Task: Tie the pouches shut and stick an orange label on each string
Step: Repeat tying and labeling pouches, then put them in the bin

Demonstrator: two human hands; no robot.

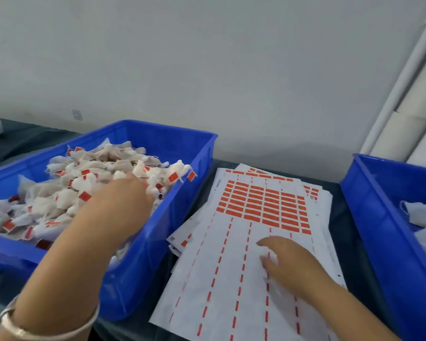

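The left blue bin (182, 153) holds a heap of white mesh pouches (67, 193), many with an orange label on the string. My left hand (128, 203) reaches into this heap from the near side, back of the hand up. Its fingertips are buried among the pouches, so any hold is hidden. On the dark table between the bins lies a stack of label sheets (231, 279), with rows of orange labels (263, 205) on the far part of the top sheet. My right hand (290, 262) rests on the near, peeled part of that sheet, fingers relaxed and holding nothing.
A second blue bin (379, 217) stands at the right with several plain white pouches (418, 215) inside. A grey wall runs close behind the table. White pipes (403, 94) lean in the right corner. A silver bangle (35, 331) circles my left wrist.
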